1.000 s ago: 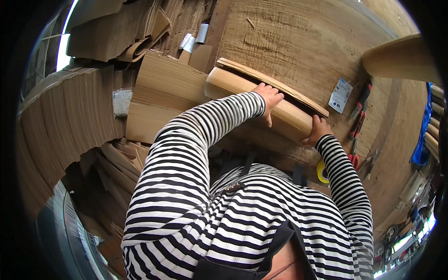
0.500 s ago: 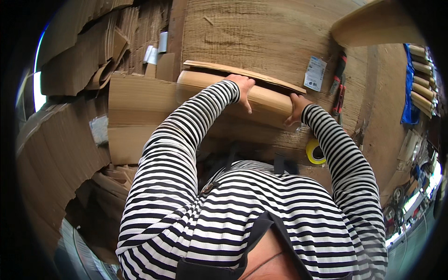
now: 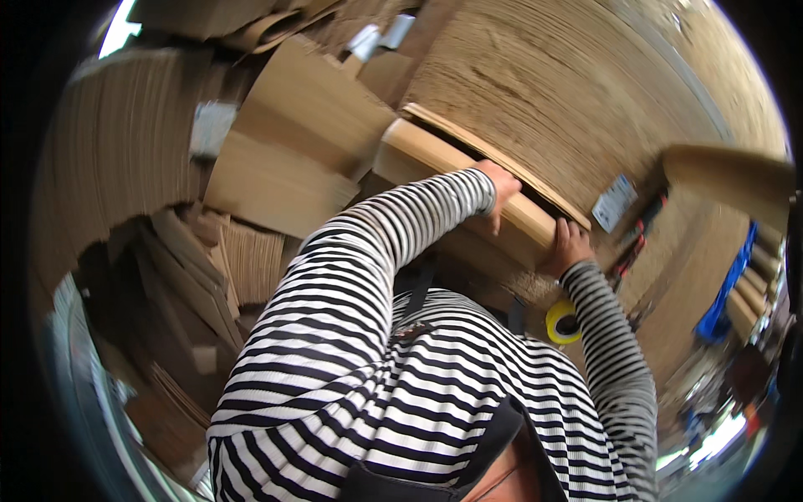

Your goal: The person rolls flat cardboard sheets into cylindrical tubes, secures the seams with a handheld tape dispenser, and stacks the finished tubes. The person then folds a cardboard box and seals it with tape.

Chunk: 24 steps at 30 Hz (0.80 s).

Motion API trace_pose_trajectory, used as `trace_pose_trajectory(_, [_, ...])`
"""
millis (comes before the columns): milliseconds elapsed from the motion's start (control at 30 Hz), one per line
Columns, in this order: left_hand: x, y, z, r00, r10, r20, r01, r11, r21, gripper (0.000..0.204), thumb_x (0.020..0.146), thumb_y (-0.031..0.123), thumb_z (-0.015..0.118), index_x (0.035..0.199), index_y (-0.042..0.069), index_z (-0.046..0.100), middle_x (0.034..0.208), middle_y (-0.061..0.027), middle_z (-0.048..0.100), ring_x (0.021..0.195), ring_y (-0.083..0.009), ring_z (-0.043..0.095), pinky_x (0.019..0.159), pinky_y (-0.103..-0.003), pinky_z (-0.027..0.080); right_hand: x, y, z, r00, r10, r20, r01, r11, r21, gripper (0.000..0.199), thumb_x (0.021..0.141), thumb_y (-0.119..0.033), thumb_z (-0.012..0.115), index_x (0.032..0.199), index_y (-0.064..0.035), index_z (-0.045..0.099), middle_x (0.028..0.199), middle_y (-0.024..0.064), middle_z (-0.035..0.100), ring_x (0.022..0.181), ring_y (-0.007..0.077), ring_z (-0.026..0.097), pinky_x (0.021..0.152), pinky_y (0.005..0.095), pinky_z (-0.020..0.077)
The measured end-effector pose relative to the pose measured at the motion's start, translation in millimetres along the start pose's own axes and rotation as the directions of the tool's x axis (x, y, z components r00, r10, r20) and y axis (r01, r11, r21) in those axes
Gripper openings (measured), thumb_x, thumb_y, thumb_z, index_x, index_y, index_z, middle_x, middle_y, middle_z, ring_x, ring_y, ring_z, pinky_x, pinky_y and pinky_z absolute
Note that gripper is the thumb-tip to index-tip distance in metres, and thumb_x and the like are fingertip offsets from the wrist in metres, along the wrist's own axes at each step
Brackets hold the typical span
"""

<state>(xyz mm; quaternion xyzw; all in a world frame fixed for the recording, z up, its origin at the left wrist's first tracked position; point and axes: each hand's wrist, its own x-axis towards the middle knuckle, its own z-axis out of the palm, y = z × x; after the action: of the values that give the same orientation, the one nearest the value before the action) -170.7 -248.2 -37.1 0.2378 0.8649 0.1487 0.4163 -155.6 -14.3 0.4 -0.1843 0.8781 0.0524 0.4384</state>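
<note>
A long, narrow cardboard package (image 3: 435, 152) lies slantwise on the wooden table in front of me. A dark gap runs along its far side, between the rounded body and a thin cardboard edge. My left hand (image 3: 500, 192) grips it near the middle, fingers over the top and thumb down the near side. At its right end my right hand (image 3: 572, 248) is closed, with fingertips at the gap. The underside of the package is hidden. A creased flat cardboard sheet (image 3: 293, 138) lies beside its left end.
Near my right forearm lies a yellow tape roll (image 3: 552, 326). Beyond the right hand are a printed card (image 3: 615, 203) and red-and-black hand tools (image 3: 642, 230). A curved cardboard piece (image 3: 728, 176) stands farther right. Stacked cardboard (image 3: 134, 125) fills the left side; cardboard rolls with blue wrapping (image 3: 715, 314) sit at right.
The whole view has turned, so the table and package now slope more steeply down to the right. Both hands keep their hold on the package; the right hand's fingers look more curled.
</note>
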Motion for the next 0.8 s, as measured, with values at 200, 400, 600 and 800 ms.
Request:
trace_pose_trajectory(200, [-21, 10, 35, 0.986, -0.018, -0.166, 0.019, 1.000, 0.000, 0.086, 0.048, 0.054, 0.086, 0.112, 0.006, 0.055, 0.110, -0.0114, 0.060, 0.108, -0.0248, 0.055, 0.092, -0.036, 0.041, -20, -23, 23, 0.990, 0.017, -0.140, -0.027, 0.997, -0.072, 0.119, 0.049, -0.039, 0.089, 0.143, -0.0055, 0.024, 0.135, 0.0173, 0.041, 0.120, 0.0424, 0.043, 0.101, 0.0459, 0.0401])
trace_pose_trajectory(400, [-35, 22, 54, 0.974, -0.021, -0.226, 0.031, 0.999, 0.041, 0.092, 0.049, 0.052, 0.085, 0.120, 0.003, 0.051, 0.115, -0.0116, 0.054, 0.108, -0.0243, 0.050, 0.090, -0.037, 0.037, -33, -20, 56, 0.927, -0.098, -0.361, 0.073, 0.994, -0.083, 0.114, 0.053, -0.037, 0.088, 0.142, -0.0076, 0.025, 0.135, 0.0186, 0.039, 0.121, 0.0474, 0.039, 0.104, 0.0528, 0.0338])
trace_pose_trajectory(600, [-10, 0, 34, 0.998, 0.024, -0.053, -0.026, 0.999, -0.032, 0.092, 0.047, 0.062, 0.083, 0.113, 0.005, 0.056, 0.113, -0.0116, 0.061, 0.110, -0.0264, 0.057, 0.090, -0.039, 0.045, -19, -21, 23, 0.961, -0.060, -0.268, 0.070, 0.997, 0.027, 0.106, 0.049, -0.033, 0.088, 0.138, -0.0123, 0.033, 0.127, 0.0125, 0.046, 0.116, 0.0431, 0.044, 0.095, 0.0502, 0.0427])
trace_pose_trajectory(800, [10, -12, -2, 0.992, -0.016, 0.128, 0.027, 0.996, -0.080, 0.092, 0.050, 0.065, 0.080, 0.115, 0.004, 0.057, 0.107, -0.0150, 0.065, 0.105, -0.0295, 0.061, 0.090, -0.040, 0.048, 12, 5, -11, 0.995, -0.096, 0.017, 0.096, 0.995, 0.010, 0.111, 0.046, -0.040, 0.089, 0.138, -0.0128, 0.033, 0.128, 0.0151, 0.048, 0.114, 0.0400, 0.047, 0.097, 0.0459, 0.0438])
